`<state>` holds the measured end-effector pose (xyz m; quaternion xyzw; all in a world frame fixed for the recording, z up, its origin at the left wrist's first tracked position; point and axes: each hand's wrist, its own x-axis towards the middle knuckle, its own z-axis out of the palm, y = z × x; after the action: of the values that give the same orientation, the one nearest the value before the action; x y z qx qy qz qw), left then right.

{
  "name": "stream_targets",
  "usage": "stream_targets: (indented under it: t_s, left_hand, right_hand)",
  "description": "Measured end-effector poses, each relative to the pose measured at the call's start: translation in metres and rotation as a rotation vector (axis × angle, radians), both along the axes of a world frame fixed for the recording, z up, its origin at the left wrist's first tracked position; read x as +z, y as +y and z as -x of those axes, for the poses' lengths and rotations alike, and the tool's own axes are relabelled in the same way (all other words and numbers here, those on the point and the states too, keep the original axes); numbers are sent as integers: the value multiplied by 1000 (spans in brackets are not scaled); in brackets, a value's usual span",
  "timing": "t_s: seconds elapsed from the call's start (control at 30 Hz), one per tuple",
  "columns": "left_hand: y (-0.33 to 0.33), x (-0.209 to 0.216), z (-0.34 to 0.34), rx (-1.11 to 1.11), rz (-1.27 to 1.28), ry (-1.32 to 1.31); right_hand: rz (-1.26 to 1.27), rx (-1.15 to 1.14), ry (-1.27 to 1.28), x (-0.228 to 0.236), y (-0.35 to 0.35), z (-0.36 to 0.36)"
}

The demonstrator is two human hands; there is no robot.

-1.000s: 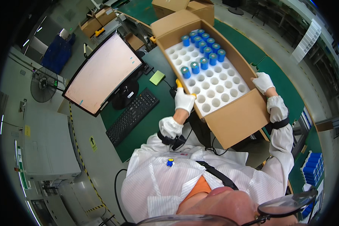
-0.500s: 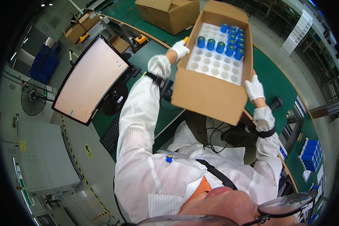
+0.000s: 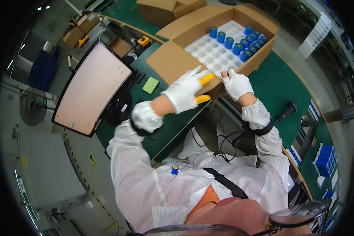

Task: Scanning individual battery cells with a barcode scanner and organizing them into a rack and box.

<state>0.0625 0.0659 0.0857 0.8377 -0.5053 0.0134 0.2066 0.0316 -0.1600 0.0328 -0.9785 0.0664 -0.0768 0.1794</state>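
On the bench sits an open cardboard box [image 3: 259, 65] with its flaps folded out. Inside it a white tray [image 3: 210, 59] with round holes carries several upright blue cylindrical cells [image 3: 238, 48], while many holes near me hold none. My left hand [image 3: 185, 91], in a white glove with yellow finger covers, is spread open over the box's near left flap [image 3: 177, 63]; whether it touches the cardboard is unclear. At the box's near corner my gloved right hand [image 3: 238, 84] is closed on the wall's edge, thumb on top and other fingers partly hidden.
A monitor [image 3: 92, 88] stands at the left, with a green pad [image 3: 150, 85] on the bench beside it. Right of my right forearm lies a black handheld scanner [image 3: 287, 111]. Another cardboard box [image 3: 171, 11] is at the back, and more blue cells [image 3: 325, 160] stand far right.
The box, held tilted between both hands earlier, now rests farther back on the bench, turned. My left hand has let go and come nearer; the right has shifted to the near corner.
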Motion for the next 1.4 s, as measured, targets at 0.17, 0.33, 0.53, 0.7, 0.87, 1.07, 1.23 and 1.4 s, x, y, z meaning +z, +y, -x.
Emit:
stream_targets:
  t_s: [0.17, 0.33, 0.53, 0.7, 0.87, 1.07, 1.23, 1.4]
  left_hand:
    - [-82, -45, -14, 134, 192, -191]
    - [-94, -45, -44, 486, -195, -95]
    - [-101, -65, -55, 538, -101, -269]
    - [-80, -57, -90, 550, -193, -335]
    - [-44, -47, -154, 590, -367, -330]
    - [-79, -34, -128, 402, -436, -275]
    - [-102, -71, -98, 342, -81, -332]
    - [-99, -70, -78, 426, -66, -397]
  right_hand:
    - [99, 490, -280, -86, -50, -65]
    - [-1079, -103, -176, -14, -101, -79]
    - [281, 48, -85, -6, -213, -85]
    - [634, -157, 115, 8, -233, -75]
    - [534, 164, -149, -22, -202, -78]
    - [362, 188, -118, -17, -145, -34]
    - [277, 247, 38, 14, -131, -19]
    - [705, -371, -180, 17, -211, -34]
